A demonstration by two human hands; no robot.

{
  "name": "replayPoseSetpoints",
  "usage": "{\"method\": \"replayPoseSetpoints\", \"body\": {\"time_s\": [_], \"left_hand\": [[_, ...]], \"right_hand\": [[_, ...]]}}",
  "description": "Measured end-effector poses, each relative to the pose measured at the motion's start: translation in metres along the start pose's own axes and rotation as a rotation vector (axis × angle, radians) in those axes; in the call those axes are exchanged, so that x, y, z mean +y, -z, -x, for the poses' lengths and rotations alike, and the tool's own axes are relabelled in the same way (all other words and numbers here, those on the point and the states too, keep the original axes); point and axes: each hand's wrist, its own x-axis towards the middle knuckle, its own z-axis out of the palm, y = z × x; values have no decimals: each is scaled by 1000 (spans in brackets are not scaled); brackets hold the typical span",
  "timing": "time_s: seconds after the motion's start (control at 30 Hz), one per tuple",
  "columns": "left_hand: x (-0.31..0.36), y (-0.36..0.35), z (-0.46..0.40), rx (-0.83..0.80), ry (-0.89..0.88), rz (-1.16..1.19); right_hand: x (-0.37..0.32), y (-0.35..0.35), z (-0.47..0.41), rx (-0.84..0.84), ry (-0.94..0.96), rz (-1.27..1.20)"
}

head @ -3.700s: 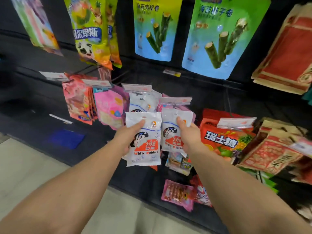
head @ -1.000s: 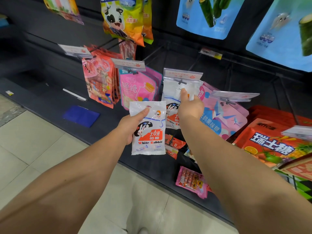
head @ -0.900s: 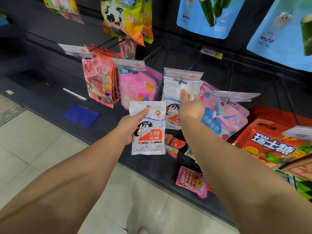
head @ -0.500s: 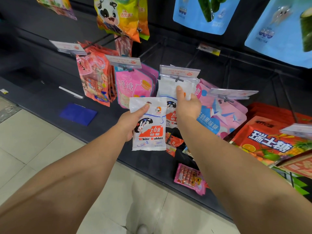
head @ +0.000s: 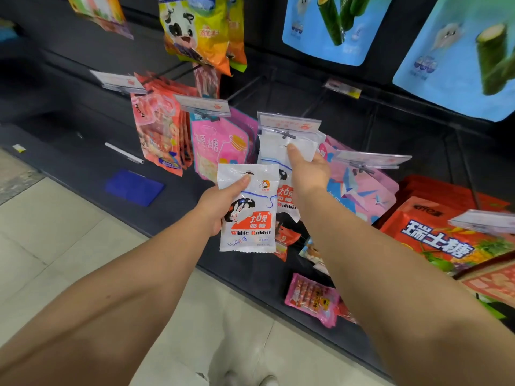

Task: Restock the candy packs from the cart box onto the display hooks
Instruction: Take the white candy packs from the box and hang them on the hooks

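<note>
Right hand pinches a White Rabbit pack at the hook, frame centre. Left hand grips a second pack just below-left. Recommendation: align the hang hole squarely with the hook tip, slide fully back, then release.

Blue card and white pen on shelf.

We held 1 candy pack in our left hand, left of and before the hooked pack under our right hand; 2 hanging rows lay further left.
</note>
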Motion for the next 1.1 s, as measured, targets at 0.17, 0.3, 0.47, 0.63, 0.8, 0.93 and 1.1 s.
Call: {"method": "replayPoseSetpoints", "body": {"time_s": [0.17,0.3,0.47,0.63,0.8,0.93,1.1], "left_hand": [[-3,8,16,77,-8,8],[-4,13,29,137,-26,19],[-5,16,38,170,-13,20],[0,20,29,136,-27,21],[9,23,5,58,-16,-11],[26,29,-17,-13,-19,-38],[36,39,-41,-68,2,-97]], "right_hand": [[1,-7,-4,2,7,-107],[3,-14,-9,41,46,-62],[12,-4,-16,-17,116,-8],[11,-10,-13,70,152,65],[11,-21,-21,134,132,98],[8,-24,-27,192,102,53],[7,-34,-48,291,161,149]]}}
